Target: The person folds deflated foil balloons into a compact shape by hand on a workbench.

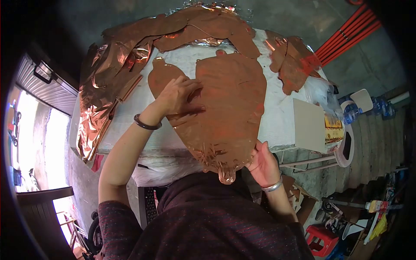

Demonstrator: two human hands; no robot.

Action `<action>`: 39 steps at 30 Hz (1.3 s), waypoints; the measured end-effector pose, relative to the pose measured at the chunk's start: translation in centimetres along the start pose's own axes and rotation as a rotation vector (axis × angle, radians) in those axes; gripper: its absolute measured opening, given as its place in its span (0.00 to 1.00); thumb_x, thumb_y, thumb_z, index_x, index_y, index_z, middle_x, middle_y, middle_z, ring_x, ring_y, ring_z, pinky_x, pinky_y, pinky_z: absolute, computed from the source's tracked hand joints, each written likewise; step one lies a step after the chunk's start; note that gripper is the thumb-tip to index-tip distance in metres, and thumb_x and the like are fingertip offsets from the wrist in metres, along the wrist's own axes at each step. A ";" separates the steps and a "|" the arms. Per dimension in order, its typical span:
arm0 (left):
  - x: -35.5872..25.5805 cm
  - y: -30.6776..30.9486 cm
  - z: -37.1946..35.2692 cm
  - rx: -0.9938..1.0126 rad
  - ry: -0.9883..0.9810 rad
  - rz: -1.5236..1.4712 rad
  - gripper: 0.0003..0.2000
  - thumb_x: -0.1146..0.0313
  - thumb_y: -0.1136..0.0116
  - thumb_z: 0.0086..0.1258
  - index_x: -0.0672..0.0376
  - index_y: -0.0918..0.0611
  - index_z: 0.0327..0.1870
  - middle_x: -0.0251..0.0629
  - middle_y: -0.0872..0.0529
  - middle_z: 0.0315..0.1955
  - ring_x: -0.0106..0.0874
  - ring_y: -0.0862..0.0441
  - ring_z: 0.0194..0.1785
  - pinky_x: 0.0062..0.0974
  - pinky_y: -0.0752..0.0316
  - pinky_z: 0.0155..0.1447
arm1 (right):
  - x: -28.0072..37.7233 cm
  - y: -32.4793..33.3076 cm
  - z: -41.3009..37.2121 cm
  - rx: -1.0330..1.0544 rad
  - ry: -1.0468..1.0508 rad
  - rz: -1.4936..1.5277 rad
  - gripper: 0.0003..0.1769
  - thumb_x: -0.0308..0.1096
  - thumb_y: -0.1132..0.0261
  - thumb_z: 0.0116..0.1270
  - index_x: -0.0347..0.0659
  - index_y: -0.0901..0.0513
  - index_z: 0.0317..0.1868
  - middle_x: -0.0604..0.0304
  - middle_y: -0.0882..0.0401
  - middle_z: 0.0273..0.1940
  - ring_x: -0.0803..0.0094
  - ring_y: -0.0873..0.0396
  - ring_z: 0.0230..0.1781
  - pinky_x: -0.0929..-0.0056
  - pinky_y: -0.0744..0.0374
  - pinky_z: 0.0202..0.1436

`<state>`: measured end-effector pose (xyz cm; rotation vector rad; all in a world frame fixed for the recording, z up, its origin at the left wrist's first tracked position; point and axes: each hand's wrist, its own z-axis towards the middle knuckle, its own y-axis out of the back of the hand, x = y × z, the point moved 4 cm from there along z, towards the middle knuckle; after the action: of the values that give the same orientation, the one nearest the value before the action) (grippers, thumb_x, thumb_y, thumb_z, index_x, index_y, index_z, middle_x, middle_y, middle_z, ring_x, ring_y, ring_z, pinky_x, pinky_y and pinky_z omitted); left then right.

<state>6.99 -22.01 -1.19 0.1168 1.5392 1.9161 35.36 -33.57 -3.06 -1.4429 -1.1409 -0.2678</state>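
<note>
Head view: left hand [180, 96] bent over a copper foil piece [229, 104] overhanging the near tabletop [278, 119], right hand [265, 164] at its near-right rim, grips unclear; positioning seems underway, next calling for steady support.

Passage between foil shape [229, 99] and pale board [308, 125]; copper pile [104, 80] blocks left; clear plastic [321, 94], perhaps bag, obstructs right.
</note>
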 end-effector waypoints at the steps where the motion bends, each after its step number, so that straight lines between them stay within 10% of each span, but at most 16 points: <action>1: 0.0 0.0 0.0 -0.004 0.000 0.001 0.33 0.48 0.29 0.51 0.58 0.21 0.56 0.38 0.22 0.58 0.41 0.26 0.55 0.36 0.30 0.57 | 0.0 0.8 0.3 0.002 -0.022 0.027 0.35 0.56 0.59 0.77 0.35 0.41 0.70 0.52 0.30 0.65 0.63 0.29 0.63 0.59 0.30 0.64; 12: 0.1 -0.2 0.0 -0.030 -0.024 -0.002 0.33 0.50 0.29 0.52 0.59 0.22 0.56 0.38 0.22 0.58 0.39 0.26 0.52 0.34 0.31 0.56 | 6.9 7.0 17.6 -0.118 0.077 0.225 0.44 0.68 0.56 0.69 0.40 0.40 0.71 0.49 0.35 0.67 0.53 0.37 0.69 0.52 0.39 0.72; 15: -0.1 0.1 0.0 0.008 0.009 -0.006 0.33 0.49 0.29 0.52 0.59 0.22 0.57 0.37 0.22 0.58 0.39 0.26 0.52 0.34 0.31 0.57 | 8.2 4.4 20.5 0.247 0.004 0.338 0.44 0.70 0.56 0.68 0.43 0.37 0.70 0.48 0.30 0.64 0.51 0.32 0.65 0.53 0.32 0.67; 18: -0.1 0.1 0.0 0.014 0.012 -0.006 0.33 0.49 0.29 0.51 0.58 0.22 0.57 0.37 0.22 0.59 0.39 0.27 0.53 0.35 0.31 0.57 | 8.4 2.4 22.9 -0.141 0.139 0.184 0.50 0.76 0.59 0.64 0.41 0.37 0.69 0.52 0.32 0.65 0.56 0.29 0.61 0.54 0.28 0.63; 21: 0.6 -0.6 -0.2 -0.051 -0.044 0.049 0.33 0.49 0.29 0.51 0.58 0.22 0.57 0.37 0.22 0.59 0.39 0.27 0.54 0.36 0.31 0.57 | 7.0 1.4 28.3 -0.123 0.402 -0.195 0.44 0.71 0.58 0.67 0.41 0.33 0.66 0.51 0.33 0.65 0.55 0.32 0.64 0.56 0.28 0.62; 23: 0.4 -0.2 -0.1 -0.062 -0.031 0.023 0.32 0.46 0.30 0.51 0.56 0.21 0.55 0.35 0.21 0.55 0.39 0.27 0.54 0.36 0.31 0.56 | 6.5 -1.3 31.3 -0.060 0.318 -1.313 0.38 0.64 0.57 0.72 0.41 0.35 0.68 0.47 0.35 0.66 0.51 0.36 0.67 0.56 0.32 0.65; 24: 0.2 -0.2 -0.1 -0.068 -0.025 -0.004 0.31 0.44 0.31 0.51 0.54 0.21 0.53 0.33 0.19 0.52 0.38 0.26 0.54 0.36 0.31 0.54 | 5.3 -2.4 30.0 -0.063 0.310 -1.309 0.38 0.64 0.57 0.72 0.41 0.35 0.68 0.47 0.35 0.66 0.51 0.36 0.67 0.56 0.32 0.65; 26: 0.4 -0.4 -0.1 -0.049 -0.029 0.008 0.33 0.46 0.30 0.51 0.56 0.22 0.55 0.35 0.20 0.55 0.39 0.26 0.54 0.36 0.31 0.55 | 5.1 -6.8 24.7 -0.235 0.755 -1.887 0.33 0.57 0.57 0.74 0.40 0.33 0.67 0.44 0.36 0.67 0.47 0.40 0.69 0.56 0.37 0.68; 29: 0.2 -0.2 -0.1 -0.038 -0.018 0.007 0.34 0.48 0.29 0.51 0.57 0.23 0.58 0.37 0.21 0.57 0.40 0.27 0.54 0.37 0.31 0.56 | 8.4 -6.2 25.5 0.095 0.489 -1.523 0.32 0.55 0.59 0.75 0.39 0.31 0.66 0.42 0.39 0.68 0.48 0.42 0.70 0.61 0.40 0.71; 34: 0.2 -0.3 0.0 -0.004 0.001 -0.021 0.34 0.48 0.29 0.51 0.57 0.23 0.58 0.36 0.21 0.57 0.40 0.26 0.54 0.37 0.31 0.56 | 9.2 -0.9 26.6 0.043 0.184 -0.771 0.48 0.69 0.70 0.71 0.33 0.38 0.71 0.52 0.36 0.69 0.66 0.36 0.68 0.73 0.40 0.71; 39: 0.3 -0.4 -0.3 -0.081 -0.042 0.027 0.33 0.49 0.28 0.50 0.57 0.22 0.57 0.35 0.21 0.56 0.40 0.26 0.55 0.36 0.30 0.57 | 8.8 -2.3 25.6 0.117 -0.028 -0.784 0.50 0.73 0.65 0.68 0.35 0.37 0.70 0.53 0.34 0.68 0.69 0.34 0.67 0.72 0.37 0.70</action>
<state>6.80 -22.03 -1.74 0.1420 1.4372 1.9816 26.59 -7.89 -1.73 -0.8417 -1.6803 -0.7107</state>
